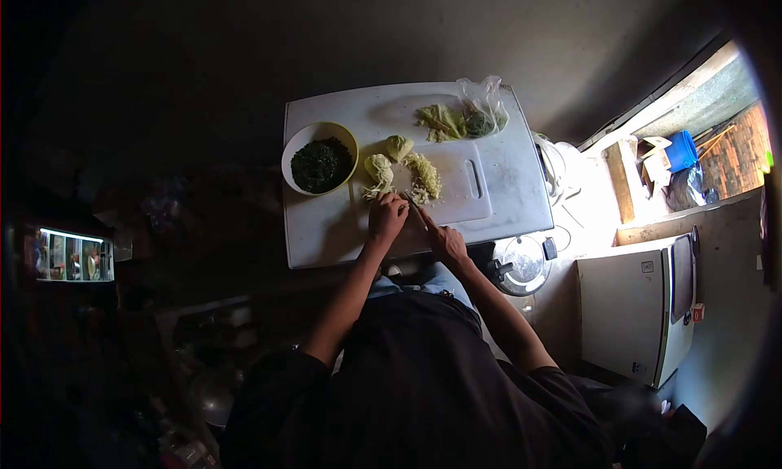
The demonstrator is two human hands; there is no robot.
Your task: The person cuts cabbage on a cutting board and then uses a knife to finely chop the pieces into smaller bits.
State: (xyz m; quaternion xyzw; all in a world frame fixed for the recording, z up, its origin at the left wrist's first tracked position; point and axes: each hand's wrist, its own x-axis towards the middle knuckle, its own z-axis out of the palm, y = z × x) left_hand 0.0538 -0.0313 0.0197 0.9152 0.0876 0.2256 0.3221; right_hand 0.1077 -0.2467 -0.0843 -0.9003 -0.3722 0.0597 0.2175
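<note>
On the white cutting board [461,202], my right hand [446,243] is closed round a knife [419,209]. Its blade points up and left toward my left hand [388,216], whose fingers are bent and pressed down at the board's near left part. What lies under those fingers is too small to tell. Beyond the blade is a heap of finely chopped pale cabbage [424,178]. Left of the heap lie a partly cut cabbage piece [380,169] with loose shreds and another pale green piece [398,147].
A bowl of chopped dark greens [322,164] stands at the table's left. Leaves [441,122] and a clear plastic bag [486,104] lie at the far right of the white table [326,245]. A pot with a glass lid [523,265] and a white fridge [623,306] are at the right.
</note>
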